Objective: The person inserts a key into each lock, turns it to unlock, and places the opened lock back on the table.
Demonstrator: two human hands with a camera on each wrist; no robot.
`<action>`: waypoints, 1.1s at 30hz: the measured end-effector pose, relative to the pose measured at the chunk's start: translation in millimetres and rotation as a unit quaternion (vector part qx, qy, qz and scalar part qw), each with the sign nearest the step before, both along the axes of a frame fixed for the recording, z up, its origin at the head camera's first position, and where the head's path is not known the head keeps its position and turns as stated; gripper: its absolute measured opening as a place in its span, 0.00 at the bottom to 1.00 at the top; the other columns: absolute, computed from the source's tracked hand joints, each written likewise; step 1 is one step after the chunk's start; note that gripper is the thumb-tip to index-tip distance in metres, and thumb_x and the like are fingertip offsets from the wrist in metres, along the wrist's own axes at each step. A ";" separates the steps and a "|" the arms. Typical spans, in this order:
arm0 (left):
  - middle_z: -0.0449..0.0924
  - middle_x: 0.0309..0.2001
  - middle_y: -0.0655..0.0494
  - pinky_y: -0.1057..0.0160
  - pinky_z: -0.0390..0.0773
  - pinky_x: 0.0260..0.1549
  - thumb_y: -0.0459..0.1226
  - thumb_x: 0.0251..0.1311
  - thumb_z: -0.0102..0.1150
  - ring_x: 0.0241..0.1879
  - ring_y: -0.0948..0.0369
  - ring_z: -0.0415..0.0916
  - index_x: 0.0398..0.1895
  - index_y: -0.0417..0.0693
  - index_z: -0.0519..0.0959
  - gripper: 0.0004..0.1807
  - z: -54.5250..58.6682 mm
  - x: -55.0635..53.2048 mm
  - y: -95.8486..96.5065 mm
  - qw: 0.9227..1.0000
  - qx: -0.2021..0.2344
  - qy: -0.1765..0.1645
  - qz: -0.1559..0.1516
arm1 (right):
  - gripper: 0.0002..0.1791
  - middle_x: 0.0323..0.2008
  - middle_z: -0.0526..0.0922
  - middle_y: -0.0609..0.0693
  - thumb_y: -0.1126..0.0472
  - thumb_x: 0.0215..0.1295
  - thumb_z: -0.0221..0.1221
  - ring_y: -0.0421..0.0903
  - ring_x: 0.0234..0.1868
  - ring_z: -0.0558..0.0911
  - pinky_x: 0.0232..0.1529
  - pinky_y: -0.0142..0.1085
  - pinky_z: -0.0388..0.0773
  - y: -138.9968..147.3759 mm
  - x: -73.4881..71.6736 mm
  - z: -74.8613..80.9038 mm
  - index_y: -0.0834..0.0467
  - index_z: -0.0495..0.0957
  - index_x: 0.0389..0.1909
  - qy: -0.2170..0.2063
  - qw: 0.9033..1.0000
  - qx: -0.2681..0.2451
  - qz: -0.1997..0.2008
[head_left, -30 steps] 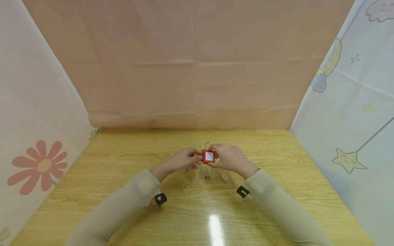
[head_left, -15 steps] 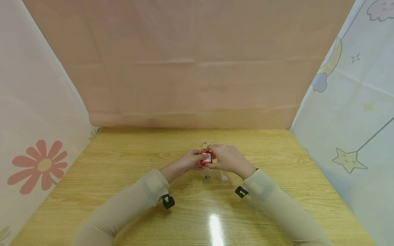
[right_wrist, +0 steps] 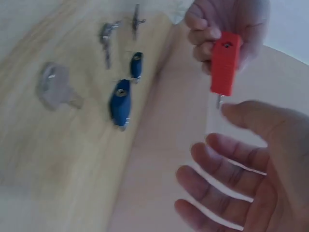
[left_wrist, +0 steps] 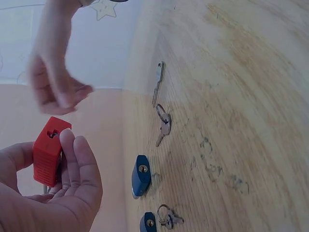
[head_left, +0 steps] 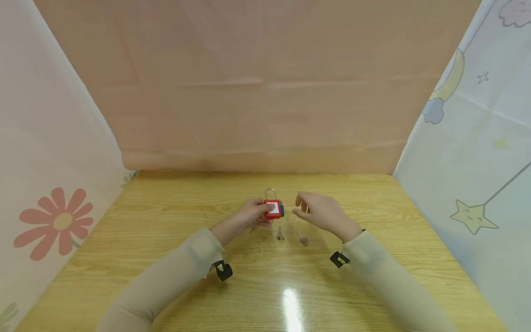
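A red padlock [head_left: 276,210] with a white label and a tall metal shackle is in my left hand [head_left: 249,214], gripped between thumb and fingers above the table. Its keyhole end shows on the red body [left_wrist: 47,152] in the left wrist view. My right hand [head_left: 325,214] is off to the right, apart from the padlock, holding nothing; its fingers are spread and slightly bent in the right wrist view. On the table behind stand a larger blue padlock [left_wrist: 141,175] and a smaller blue padlock [left_wrist: 148,222], both mostly hidden in the head view.
Along the table [head_left: 174,198] lie a single key [head_left: 303,239], a key on a ring [head_left: 280,235] and, further left, another ringed set of keys [left_wrist: 169,220]. A peach cloth [head_left: 261,115] hangs behind, with patterned cloths at both sides.
The left hand has taken hold of the red padlock and brought it slightly left. My right hand has let go of it and drawn away to the right.
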State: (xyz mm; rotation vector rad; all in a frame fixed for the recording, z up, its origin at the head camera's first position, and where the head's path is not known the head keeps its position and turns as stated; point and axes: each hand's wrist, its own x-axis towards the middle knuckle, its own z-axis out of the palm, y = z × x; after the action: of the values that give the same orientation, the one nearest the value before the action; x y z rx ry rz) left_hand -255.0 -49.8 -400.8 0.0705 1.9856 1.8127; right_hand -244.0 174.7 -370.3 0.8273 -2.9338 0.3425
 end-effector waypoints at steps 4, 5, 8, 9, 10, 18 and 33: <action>0.80 0.40 0.43 0.53 0.82 0.47 0.38 0.70 0.52 0.29 0.60 0.79 0.58 0.31 0.70 0.21 1.0 0.2 -4.0 1.000 0.000 -0.002 0.008 | 0.11 0.24 0.76 0.42 0.51 0.65 0.62 0.39 0.22 0.72 0.21 0.33 0.69 7.2 2.8 -16.4 0.52 0.73 0.29 -0.062 0.996 0.050 -0.028; 0.80 0.41 0.43 0.54 0.82 0.46 0.38 0.70 0.52 0.28 0.61 0.79 0.58 0.31 0.70 0.20 1.0 0.4 -4.6 1.000 0.002 0.000 0.008 | 0.12 0.23 0.75 0.43 0.51 0.65 0.62 0.40 0.22 0.71 0.21 0.34 0.68 7.9 4.1 -21.2 0.52 0.73 0.28 -0.084 0.994 0.061 -0.035; 0.81 0.41 0.42 0.53 0.82 0.46 0.38 0.70 0.52 0.28 0.61 0.79 0.57 0.32 0.70 0.20 1.1 1.2 -5.8 1.000 -0.001 0.000 0.009 | 0.14 0.22 0.74 0.44 0.49 0.64 0.62 0.41 0.22 0.72 0.22 0.35 0.68 7.9 8.8 -35.0 0.52 0.71 0.26 -0.134 0.986 0.086 -0.052; 0.81 0.41 0.42 0.53 0.82 0.47 0.38 0.70 0.52 0.28 0.61 0.79 0.57 0.32 0.70 0.20 1.2 1.4 -6.0 1.000 -0.001 0.000 0.009 | 0.14 0.22 0.74 0.44 0.49 0.63 0.62 0.42 0.23 0.71 0.22 0.36 0.68 7.4 10.3 -38.4 0.52 0.71 0.26 -0.143 0.984 0.089 -0.059; 0.81 0.41 0.42 0.52 0.82 0.47 0.38 0.70 0.52 0.28 0.60 0.79 0.58 0.33 0.71 0.20 0.9 1.5 -6.4 1.000 -0.001 0.000 0.009 | 0.15 0.22 0.74 0.44 0.48 0.62 0.63 0.42 0.23 0.72 0.23 0.36 0.68 6.6 11.7 -41.0 0.52 0.71 0.26 -0.149 0.982 0.091 -0.065; 0.81 0.41 0.43 0.49 0.80 0.50 0.39 0.70 0.53 0.30 0.59 0.80 0.57 0.33 0.71 0.19 0.8 2.5 -7.7 1.000 0.000 0.000 0.012 | 0.13 0.24 0.72 0.48 0.55 0.64 0.61 0.44 0.25 0.72 0.27 0.41 0.73 2.8 18.0 -45.3 0.58 0.70 0.30 -0.136 0.984 0.098 -0.054; 0.81 0.41 0.42 0.51 0.81 0.48 0.39 0.70 0.53 0.30 0.60 0.80 0.56 0.33 0.71 0.19 4.1 4.7 -8.5 1.000 0.000 0.003 0.010 | 0.10 0.26 0.67 0.49 0.72 0.63 0.59 0.44 0.27 0.65 0.29 0.35 0.64 -0.5 11.9 -41.7 0.58 0.70 0.27 -0.158 0.984 0.084 -0.009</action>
State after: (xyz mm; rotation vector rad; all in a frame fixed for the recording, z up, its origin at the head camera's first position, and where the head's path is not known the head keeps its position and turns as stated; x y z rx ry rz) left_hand -250.3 -58.3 -396.7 0.0553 1.9977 1.8258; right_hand -232.1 174.2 -411.9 0.8327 -3.3014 0.2479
